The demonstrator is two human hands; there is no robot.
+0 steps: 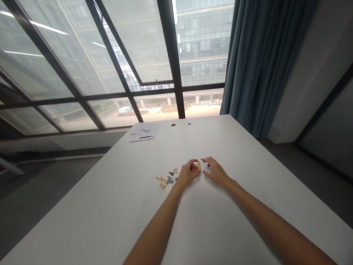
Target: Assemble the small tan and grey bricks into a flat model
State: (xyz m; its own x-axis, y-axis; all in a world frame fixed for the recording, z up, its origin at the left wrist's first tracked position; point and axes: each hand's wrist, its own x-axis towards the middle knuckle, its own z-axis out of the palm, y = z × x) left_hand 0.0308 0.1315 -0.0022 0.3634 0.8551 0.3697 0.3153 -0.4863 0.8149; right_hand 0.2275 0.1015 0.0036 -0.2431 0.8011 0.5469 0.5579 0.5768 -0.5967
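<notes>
My left hand [189, 172] is curled above the white table [234, 147], pinching a small tan brick [199, 165] between thumb and fingers. My right hand [215, 171] is just to its right, fingertips bent toward the same brick and nearly touching it; whether they grip it I cannot tell. Left of my left hand lies a small scatter of several tan and grey-blue bricks [168, 179] flat on the table.
Papers [145, 131] lie at the table's far left edge, with two small dark round things [173, 125] beside them. A large window with dark frames [171, 55] and a blue-grey curtain [261, 62] stand behind the table. Grey floor surrounds it.
</notes>
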